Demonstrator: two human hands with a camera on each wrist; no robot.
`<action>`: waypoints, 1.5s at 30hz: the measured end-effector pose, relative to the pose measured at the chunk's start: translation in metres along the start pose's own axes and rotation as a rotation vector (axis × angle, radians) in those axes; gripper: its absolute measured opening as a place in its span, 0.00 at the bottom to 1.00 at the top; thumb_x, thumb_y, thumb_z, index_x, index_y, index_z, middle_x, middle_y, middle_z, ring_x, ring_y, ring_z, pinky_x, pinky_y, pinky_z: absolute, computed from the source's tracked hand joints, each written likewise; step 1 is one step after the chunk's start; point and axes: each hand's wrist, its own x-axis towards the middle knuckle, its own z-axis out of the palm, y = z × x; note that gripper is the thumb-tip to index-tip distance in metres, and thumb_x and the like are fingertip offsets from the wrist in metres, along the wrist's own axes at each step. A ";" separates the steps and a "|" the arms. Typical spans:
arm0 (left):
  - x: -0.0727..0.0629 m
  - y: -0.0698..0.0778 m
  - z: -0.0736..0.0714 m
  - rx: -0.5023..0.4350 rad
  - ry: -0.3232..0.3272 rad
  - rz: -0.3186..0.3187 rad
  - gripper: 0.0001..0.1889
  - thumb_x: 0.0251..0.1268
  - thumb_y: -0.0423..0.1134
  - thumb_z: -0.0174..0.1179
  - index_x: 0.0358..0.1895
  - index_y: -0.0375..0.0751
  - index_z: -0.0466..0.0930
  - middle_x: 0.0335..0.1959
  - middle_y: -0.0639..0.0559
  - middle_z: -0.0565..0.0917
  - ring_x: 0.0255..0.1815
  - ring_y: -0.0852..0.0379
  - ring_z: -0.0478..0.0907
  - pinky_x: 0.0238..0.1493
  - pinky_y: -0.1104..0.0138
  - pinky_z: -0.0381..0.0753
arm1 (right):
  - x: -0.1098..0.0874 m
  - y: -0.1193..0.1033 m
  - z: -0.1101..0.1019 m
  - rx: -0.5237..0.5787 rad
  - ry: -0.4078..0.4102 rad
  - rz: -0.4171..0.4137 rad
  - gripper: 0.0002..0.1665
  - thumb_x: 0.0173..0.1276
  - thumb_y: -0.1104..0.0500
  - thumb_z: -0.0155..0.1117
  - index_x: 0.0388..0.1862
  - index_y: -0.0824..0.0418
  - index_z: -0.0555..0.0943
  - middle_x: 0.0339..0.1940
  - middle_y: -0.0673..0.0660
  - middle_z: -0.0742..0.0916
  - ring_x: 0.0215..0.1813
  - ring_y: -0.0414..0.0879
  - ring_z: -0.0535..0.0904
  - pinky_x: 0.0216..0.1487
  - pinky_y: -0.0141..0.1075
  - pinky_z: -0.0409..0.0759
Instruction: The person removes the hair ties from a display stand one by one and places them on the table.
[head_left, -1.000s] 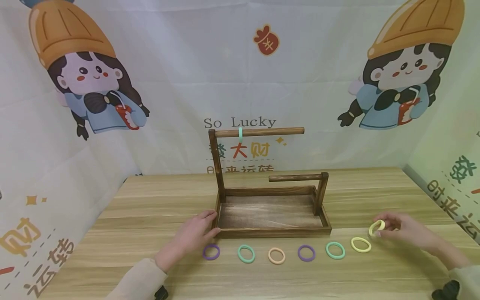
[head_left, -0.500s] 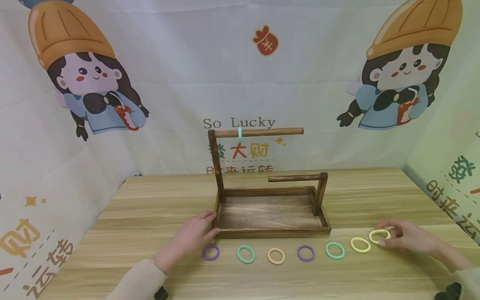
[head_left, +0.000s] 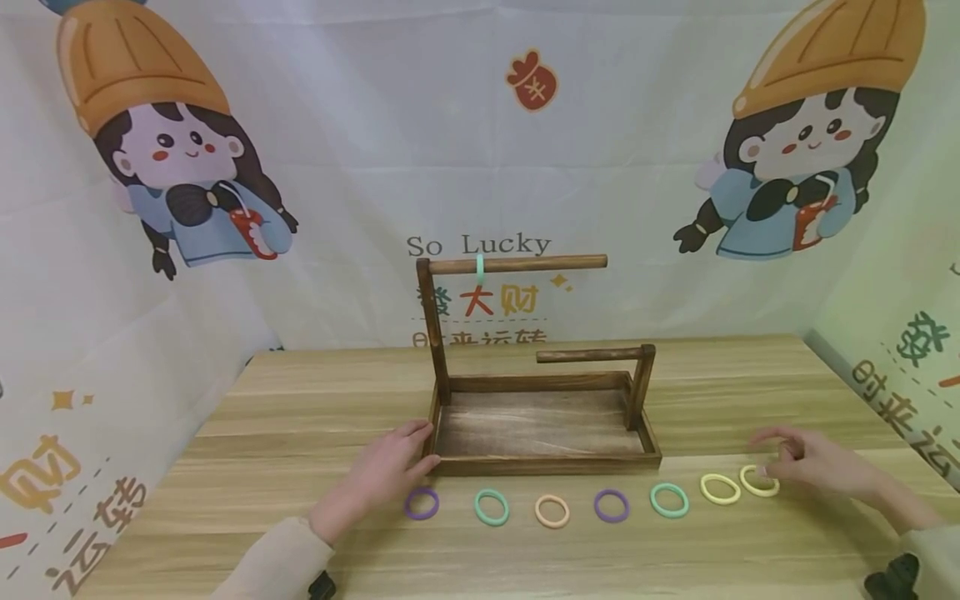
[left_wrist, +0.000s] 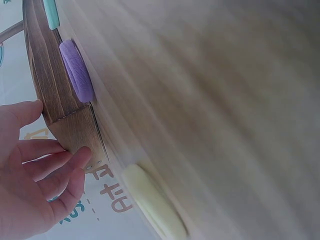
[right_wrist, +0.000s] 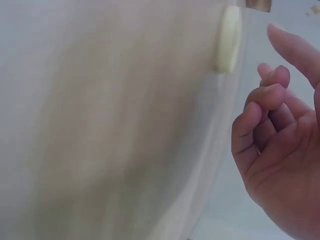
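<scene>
In the head view my left hand [head_left: 386,467] rests against the left end of a dark wooden tray stand [head_left: 547,465], thumb at its front corner. A purple hair tie [head_left: 422,504] lies just beside that hand. My right hand [head_left: 821,467] is just above the rightmost yellow hair tie [head_left: 759,492], thumb overlapping it in view. The right wrist view shows nothing between its fingers and a pale yellow hair tie [right_wrist: 230,40] on the table. A mint hair tie [head_left: 480,268] hangs on the stand's upper bar [head_left: 547,264].
Green [head_left: 492,507], peach [head_left: 552,511], purple [head_left: 612,506], green [head_left: 669,500] and yellow [head_left: 720,489] hair ties lie in a row before the stand. Another yellow hair tie [left_wrist: 152,202] shows near my left hand. The lower bar [head_left: 588,356] points left. A printed cloth [head_left: 360,167] hangs behind.
My right hand has lowered the yellow hair tie flat onto the table and let it go, index finger now lifted away. The left hand has stayed at the tray stand.
</scene>
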 end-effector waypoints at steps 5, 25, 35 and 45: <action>0.000 0.000 -0.001 -0.004 0.008 0.000 0.26 0.58 0.46 0.57 0.53 0.27 0.70 0.53 0.37 0.72 0.50 0.42 0.71 0.50 0.54 0.71 | 0.016 -0.019 -0.002 -0.047 0.071 0.030 0.24 0.62 0.67 0.55 0.53 0.79 0.63 0.18 0.52 0.74 0.18 0.38 0.66 0.15 0.35 0.66; 0.001 -0.002 0.001 0.006 -0.010 -0.007 0.27 0.59 0.47 0.56 0.54 0.27 0.69 0.54 0.37 0.71 0.51 0.42 0.70 0.51 0.54 0.70 | 0.077 -0.096 0.005 -0.186 0.157 0.033 0.19 0.63 0.57 0.58 0.51 0.61 0.72 0.32 0.53 0.80 0.34 0.43 0.75 0.30 0.33 0.72; 0.001 0.000 -0.001 -0.015 -0.012 -0.019 0.26 0.59 0.45 0.56 0.54 0.26 0.69 0.54 0.37 0.71 0.51 0.41 0.70 0.52 0.53 0.69 | 0.107 -0.124 0.011 -0.160 0.150 -0.036 0.18 0.62 0.59 0.59 0.50 0.64 0.74 0.32 0.54 0.80 0.33 0.45 0.76 0.29 0.33 0.73; 0.001 0.000 0.000 -0.012 0.000 -0.011 0.25 0.58 0.43 0.57 0.53 0.26 0.69 0.53 0.36 0.71 0.51 0.41 0.70 0.51 0.53 0.69 | 0.142 -0.146 0.018 -0.126 0.181 -0.105 0.20 0.62 0.58 0.59 0.51 0.64 0.73 0.40 0.56 0.80 0.43 0.46 0.74 0.41 0.35 0.75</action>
